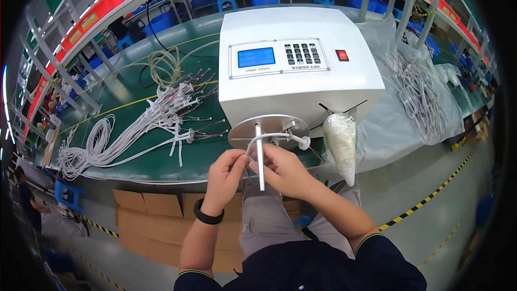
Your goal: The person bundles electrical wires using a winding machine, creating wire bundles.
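A white cable (pixel 271 135) curves over the metal rods on the round metal disc (pixel 242 128) at the front of a white winding machine (pixel 301 89). Its end carries a white round-flanged fitting (pixel 305 143), with thin dark and red wires beyond. My left hand (pixel 227 174) pinches the cable between thumb and fingertips, just left of the long rod (pixel 260 161). Fingers curled, my right hand (pixel 286 171) closes on the same cable from the right, partly behind that rod. The cable's other end is hidden by my hands.
A bundle of white cables (pixel 142 121) lies left on the green table (pixel 126 94), near a pale coiled cord (pixel 164 68). More cables (pixel 420 97) rest on plastic sheeting at right. A wrapped cone (pixel 341 145) hangs at the machine's front right. Flattened cardboard (pixel 153 229) lies below.
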`<action>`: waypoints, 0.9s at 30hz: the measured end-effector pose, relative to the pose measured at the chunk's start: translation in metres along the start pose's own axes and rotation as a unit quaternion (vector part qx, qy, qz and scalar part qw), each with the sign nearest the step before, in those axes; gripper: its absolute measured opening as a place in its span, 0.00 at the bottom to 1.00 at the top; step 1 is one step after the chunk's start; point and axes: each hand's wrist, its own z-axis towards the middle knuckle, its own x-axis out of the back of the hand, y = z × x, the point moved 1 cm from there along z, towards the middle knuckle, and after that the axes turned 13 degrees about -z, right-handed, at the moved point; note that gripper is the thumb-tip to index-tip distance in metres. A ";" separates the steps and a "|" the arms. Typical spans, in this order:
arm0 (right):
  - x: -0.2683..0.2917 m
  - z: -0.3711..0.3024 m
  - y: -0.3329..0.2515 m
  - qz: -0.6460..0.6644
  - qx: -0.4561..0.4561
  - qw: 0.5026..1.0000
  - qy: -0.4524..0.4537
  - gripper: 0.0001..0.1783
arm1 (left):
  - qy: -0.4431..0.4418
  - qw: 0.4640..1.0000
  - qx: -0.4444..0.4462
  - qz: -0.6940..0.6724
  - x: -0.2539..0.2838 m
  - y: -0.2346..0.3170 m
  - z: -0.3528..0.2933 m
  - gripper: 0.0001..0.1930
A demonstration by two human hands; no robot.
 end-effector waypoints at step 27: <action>0.016 -0.019 0.001 -0.279 0.034 0.955 0.093 0.10 | 0.043 0.986 -0.116 0.112 -0.002 -0.026 -0.006 0.07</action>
